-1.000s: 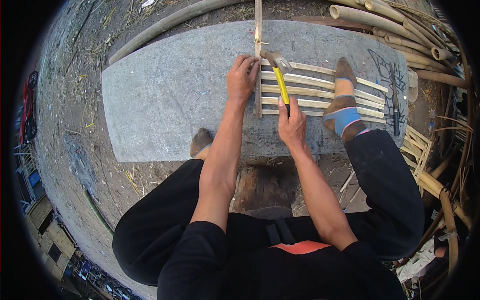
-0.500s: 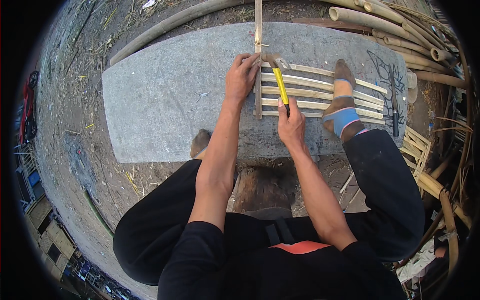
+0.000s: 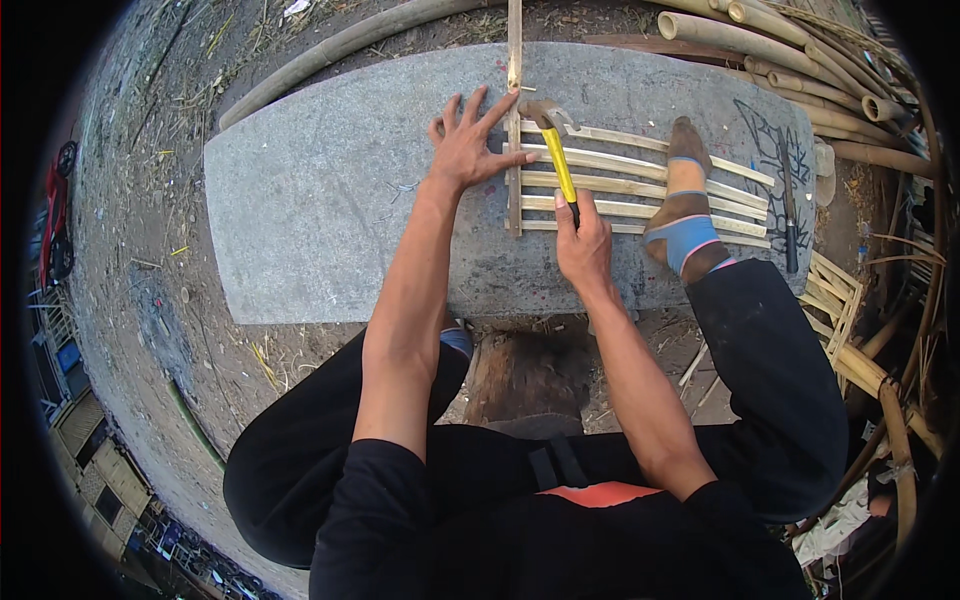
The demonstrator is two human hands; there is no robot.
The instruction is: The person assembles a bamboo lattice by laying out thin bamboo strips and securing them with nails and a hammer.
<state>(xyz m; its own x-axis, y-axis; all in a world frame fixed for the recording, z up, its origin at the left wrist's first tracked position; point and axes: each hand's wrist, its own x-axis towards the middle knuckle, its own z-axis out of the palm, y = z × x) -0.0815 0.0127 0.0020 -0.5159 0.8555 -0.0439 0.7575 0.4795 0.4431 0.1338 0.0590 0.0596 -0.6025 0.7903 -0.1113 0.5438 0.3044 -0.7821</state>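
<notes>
The grey slab [image 3: 330, 215] lies beneath the wooden crossbar [image 3: 514, 195]. Five bamboo slats [image 3: 622, 186] run rightward from the crossbar's lower part, side by side with gaps between. I judge their laying-out done and fastening under way; the topmost joint appears the point in hand, and the crossbar's length above it probably remains to be fitted. My socked right foot [image 3: 688, 232] rests across the slats, well right of the crossbar, hiding part of them. My left hand [image 3: 465, 155] is spread at the crossbar's left, grasping nothing visible, its thumb reaching over the crossbar. My right hand [image 3: 585, 242], right of the crossbar, is clasped round the yellow claw hammer [image 3: 562, 165], whose head sits just beside the crossbar. The crossbar's far end is cut off; whether it is one piece or two, I cannot tell. Nail heads are too small to confirm. A pale stub [image 3: 529, 88] beside the crossbar is unidentified.
</notes>
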